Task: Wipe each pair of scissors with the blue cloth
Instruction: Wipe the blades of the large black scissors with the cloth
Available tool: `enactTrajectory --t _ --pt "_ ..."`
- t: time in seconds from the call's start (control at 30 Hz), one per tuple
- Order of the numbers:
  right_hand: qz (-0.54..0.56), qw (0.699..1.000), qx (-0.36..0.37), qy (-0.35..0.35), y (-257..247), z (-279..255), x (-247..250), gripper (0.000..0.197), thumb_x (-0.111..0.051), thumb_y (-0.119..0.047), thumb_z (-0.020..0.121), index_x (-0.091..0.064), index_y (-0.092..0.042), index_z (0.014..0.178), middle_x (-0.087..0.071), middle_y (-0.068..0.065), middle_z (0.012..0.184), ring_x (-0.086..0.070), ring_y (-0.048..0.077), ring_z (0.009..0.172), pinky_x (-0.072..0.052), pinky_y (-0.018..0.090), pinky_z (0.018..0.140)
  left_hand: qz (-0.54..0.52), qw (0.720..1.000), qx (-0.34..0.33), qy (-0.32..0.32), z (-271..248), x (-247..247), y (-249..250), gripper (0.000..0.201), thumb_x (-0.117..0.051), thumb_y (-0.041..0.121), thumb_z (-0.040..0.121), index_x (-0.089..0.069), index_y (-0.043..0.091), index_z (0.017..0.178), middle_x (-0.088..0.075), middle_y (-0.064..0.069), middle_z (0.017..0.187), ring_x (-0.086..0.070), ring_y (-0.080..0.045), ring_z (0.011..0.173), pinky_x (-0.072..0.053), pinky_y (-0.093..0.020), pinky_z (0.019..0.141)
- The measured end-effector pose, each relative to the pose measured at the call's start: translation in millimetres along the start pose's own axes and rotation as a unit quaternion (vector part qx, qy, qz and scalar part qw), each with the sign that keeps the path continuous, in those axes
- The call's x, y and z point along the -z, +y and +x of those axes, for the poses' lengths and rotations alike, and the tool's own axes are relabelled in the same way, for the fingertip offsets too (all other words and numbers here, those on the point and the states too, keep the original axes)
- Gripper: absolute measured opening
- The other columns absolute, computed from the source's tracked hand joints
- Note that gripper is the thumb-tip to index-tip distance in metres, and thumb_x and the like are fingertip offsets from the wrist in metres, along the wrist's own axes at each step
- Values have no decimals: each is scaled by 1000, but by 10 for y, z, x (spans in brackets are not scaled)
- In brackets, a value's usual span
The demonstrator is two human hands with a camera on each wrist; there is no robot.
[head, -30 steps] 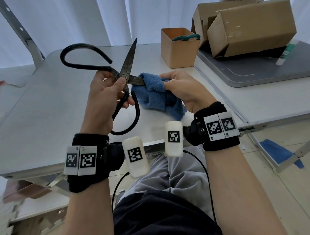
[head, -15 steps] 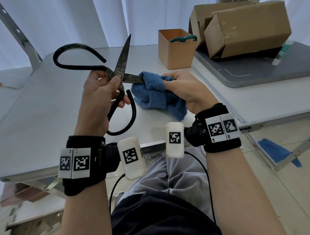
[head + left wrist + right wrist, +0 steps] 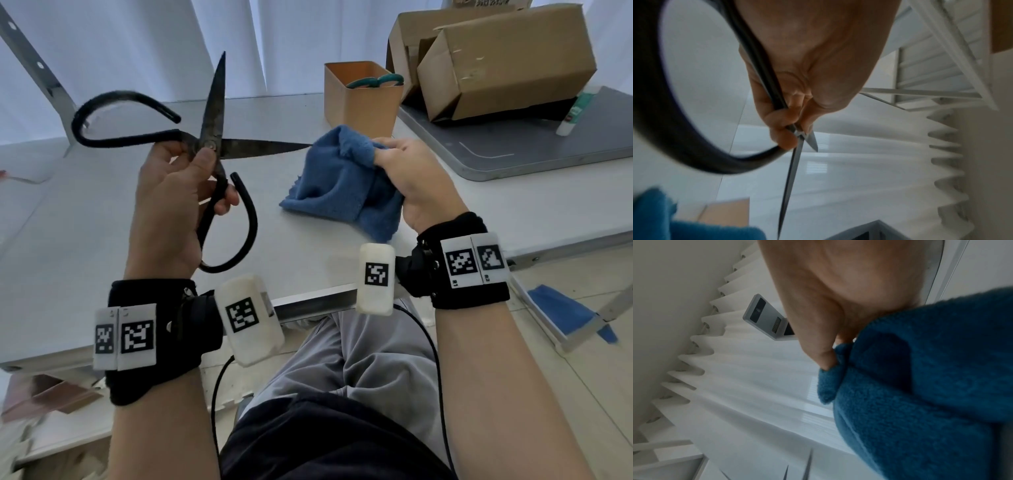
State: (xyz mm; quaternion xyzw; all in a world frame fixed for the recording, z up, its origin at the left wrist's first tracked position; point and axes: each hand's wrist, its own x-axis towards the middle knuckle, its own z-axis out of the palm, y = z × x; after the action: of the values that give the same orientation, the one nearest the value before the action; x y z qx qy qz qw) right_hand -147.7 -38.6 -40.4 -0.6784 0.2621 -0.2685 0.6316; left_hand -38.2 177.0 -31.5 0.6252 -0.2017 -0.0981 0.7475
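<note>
Blue cloth (image 3: 342,185) is gripped by the right hand (image 3: 411,178), just off the tip of the open scissors (image 3: 219,147) clasped in the left hand (image 3: 171,205).

left hand (image 3: 171,195): raised, fingers and thumb curled in a grip | right hand (image 3: 411,178): raised beside it, fingers pinched closed

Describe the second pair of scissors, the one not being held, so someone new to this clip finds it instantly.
Start at the big cardboard boxes at the far right of the white table. Just left of them stands a small open tan box, and the teal-handled scissors stick out of its top. The black scissors in the left hand are far larger, with open blades.
</note>
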Motion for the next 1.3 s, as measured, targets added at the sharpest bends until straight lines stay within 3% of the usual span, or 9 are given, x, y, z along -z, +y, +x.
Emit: enactTrajectory --t 0.07,0.13,0.23,0.37,0.47,0.73,1.07,1.2,1.3 --pt "25 1000 16 7 -16 16 19 17 -64 -20 93 -73 -9 100 -74 10 105 -69 20 102 -57 42 91 26 999 -11 -17 1 36 36 4 -51 10 100 -48 10 102 -56 0 75 -58 -19 55 -40 -24 48" --pt "29 998 35 -41 -72 4 -40 20 -66 -28 92 -74 -11 101 -74 7 105 -68 18 103 -56 39 92 60 997 -18 -55 -15 15 60 5 -52 9 100 -48 10 102 -58 -1 75 -58 -21 54 -40 -25 47" --pt "-38 989 70 -120 -180 -43 -185 25 -65 -29 94 -74 -8 103 -75 6 100 -69 12 93 -56 25 83 80 991 -13 -109 -40 -63 66 8 -53 8 100 -47 10 105 -60 -1 74 -57 -23 52 -40 -26 46" --pt "-149 967 103 -181 -225 -95 -353 13 -66 -23 93 -76 -17 89 -73 -3 84 -63 0 81 -50 15 76 104 985 -18 -136 -46 -146 37 8 -53 8 100 -47 10 104 -61 -7 82 -56 -25 50 -39 -28 46" --pt "-161 966 108 -174 -211 -97 -397 13 -65 -16 93 -73 -16 82 -65 -7 73 -57 -2 71 -47 16 72 97 987 -18 -130 -46 -181 9 9 -53 7 100 -46 9 106 -62 1 77 -54 -25 48 -39 -27 45" --pt "-181 965 99 -165 -232 -105 -381 20 -61 -15 95 -69 -17 77 -62 -5 72 -57 4 70 -48 16 66 75 990 -20 -117 -51 -221 -8 8 -51 4 99 -48 7 105 -61 2 74 -53 -24 47 -36 -28 43" --pt "-188 965 81 -167 -175 -116 -272 22 -61 -16 95 -69 -21 75 -62 -8 72 -56 2 70 -45 14 64 64 994 -15 -88 -33 -144 -12 8 -51 5 99 -48 8 105 -56 -4 74 -55 -23 49 -38 -28 45" --pt "-189 966 78 -155 -133 -112 -247 25 -59 -13 95 -68 -21 73 -60 -9 69 -52 -4 61 -41 9 59 68 994 -17 -83 -33 -129 -17 9 -51 5 99 -48 8 107 -56 -7 78 -55 -23 49 -39 -27 45" --pt "-194 968 72 -140 -101 -100 -190 27 -57 -8 94 -66 -22 72 -58 -8 69 -50 0 64 -40 9 59 81 994 -26 -73 -14 -101 -15 8 -51 6 100 -47 9 106 -56 -9 82 -56 -24 51 -39 -27 45"
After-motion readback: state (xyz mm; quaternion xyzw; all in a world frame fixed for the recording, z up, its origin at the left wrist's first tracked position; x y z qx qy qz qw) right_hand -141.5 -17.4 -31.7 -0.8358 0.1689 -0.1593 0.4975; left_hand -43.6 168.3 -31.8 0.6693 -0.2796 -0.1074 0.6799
